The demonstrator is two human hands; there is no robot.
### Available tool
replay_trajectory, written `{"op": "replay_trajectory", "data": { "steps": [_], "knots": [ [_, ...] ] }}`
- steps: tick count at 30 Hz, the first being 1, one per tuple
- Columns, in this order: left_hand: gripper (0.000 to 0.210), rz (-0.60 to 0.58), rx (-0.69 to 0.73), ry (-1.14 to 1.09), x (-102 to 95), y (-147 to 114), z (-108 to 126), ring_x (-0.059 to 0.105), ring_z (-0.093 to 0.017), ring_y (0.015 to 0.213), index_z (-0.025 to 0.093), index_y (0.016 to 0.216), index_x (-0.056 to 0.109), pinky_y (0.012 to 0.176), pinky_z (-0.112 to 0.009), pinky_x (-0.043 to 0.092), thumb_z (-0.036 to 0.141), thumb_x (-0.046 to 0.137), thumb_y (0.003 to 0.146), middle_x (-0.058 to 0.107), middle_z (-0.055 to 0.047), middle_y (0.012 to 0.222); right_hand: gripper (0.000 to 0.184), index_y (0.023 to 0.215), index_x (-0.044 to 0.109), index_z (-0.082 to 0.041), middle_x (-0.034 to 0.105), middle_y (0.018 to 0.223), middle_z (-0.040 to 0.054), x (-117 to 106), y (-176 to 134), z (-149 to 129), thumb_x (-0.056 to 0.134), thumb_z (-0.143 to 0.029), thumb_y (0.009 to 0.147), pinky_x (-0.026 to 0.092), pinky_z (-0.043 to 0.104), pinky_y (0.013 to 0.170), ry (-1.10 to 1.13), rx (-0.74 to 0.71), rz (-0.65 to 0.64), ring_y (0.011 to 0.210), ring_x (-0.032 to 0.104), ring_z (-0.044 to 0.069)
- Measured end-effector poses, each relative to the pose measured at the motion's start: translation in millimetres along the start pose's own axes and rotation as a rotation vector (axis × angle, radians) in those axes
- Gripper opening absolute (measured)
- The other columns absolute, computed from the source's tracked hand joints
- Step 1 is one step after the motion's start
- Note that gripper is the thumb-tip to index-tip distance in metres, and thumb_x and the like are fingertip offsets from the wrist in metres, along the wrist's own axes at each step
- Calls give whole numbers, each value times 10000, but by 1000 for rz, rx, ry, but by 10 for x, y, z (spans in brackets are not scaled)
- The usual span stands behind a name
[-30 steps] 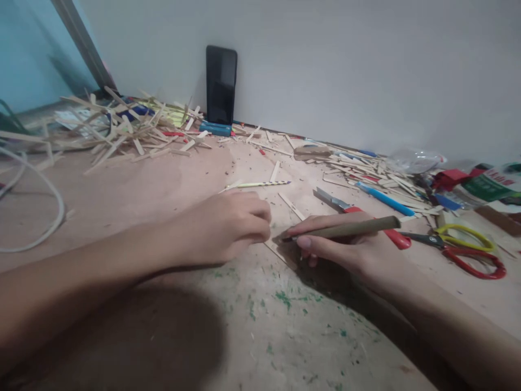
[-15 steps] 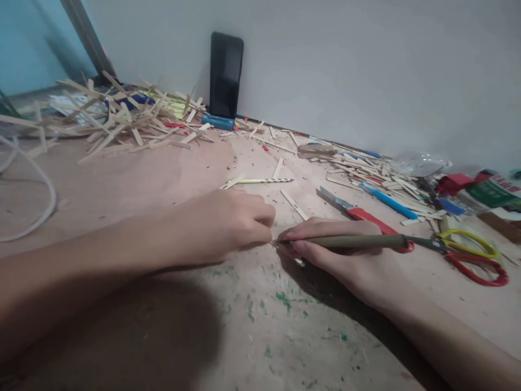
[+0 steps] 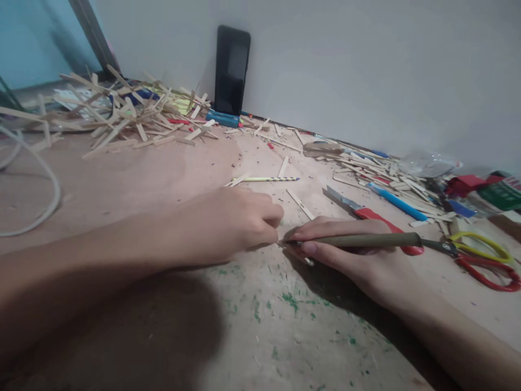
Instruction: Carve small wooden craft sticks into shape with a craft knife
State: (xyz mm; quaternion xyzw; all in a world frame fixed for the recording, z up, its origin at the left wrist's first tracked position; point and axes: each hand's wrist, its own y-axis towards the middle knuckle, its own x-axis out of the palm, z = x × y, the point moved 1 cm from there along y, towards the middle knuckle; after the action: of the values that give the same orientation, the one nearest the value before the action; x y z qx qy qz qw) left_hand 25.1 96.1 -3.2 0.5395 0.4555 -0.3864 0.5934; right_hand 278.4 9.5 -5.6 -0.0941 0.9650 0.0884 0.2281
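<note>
My left hand [image 3: 244,220] is closed and low over the board, its thumb and fingers pinched at the end of a thin wooden craft stick [image 3: 309,262]. Most of that stick is hidden by my hands. In my right hand [image 3: 354,255] lies a slim tool with a round olive-brown handle [image 3: 366,240], gripped like a pen. Its dark tip meets the stick right beside my left fingertips; the exact shape of the tip is too small to tell. Just beyond the hands are a yellow patterned pencil [image 3: 268,179] and a loose craft stick [image 3: 300,203].
A red-handled knife [image 3: 366,213], scissors [image 3: 480,252] and a blue pen-like tool [image 3: 396,202] lie to the right. Craft sticks pile up at the back left [image 3: 122,117] and back right [image 3: 382,171]. A phone [image 3: 232,70] leans upright against the wall. A white cable [image 3: 52,190] curls at left.
The view has shifted slightly, so most things sit a little further right in the picture. Both hands keep their grips, and the tool tip stays beside my left fingertips.
</note>
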Motion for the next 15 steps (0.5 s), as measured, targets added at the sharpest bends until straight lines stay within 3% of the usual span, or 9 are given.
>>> {"op": "replay_trajectory", "data": {
  "steps": [10, 15],
  "knots": [
    [258, -19, -4, 27, -35, 48, 48, 659, -206, 814, 192, 896, 848, 706, -371, 464, -37, 759, 975, 779, -16, 920, 132, 987, 962, -297, 936, 1041, 27, -31, 2, -19, 832, -296, 1009, 692, 280, 736, -8, -21, -38, 871, 861, 204],
    [251, -36, -5, 45, -58, 62, 65, 672, -205, 822, 193, 884, 829, 723, -364, 472, -33, 775, 978, 777, -12, 908, 129, 970, 952, -291, 911, 963, 12, -8, -1, -7, 828, -291, 1006, 660, 271, 705, 10, -47, -8, 801, 821, 180]
  ]
}}
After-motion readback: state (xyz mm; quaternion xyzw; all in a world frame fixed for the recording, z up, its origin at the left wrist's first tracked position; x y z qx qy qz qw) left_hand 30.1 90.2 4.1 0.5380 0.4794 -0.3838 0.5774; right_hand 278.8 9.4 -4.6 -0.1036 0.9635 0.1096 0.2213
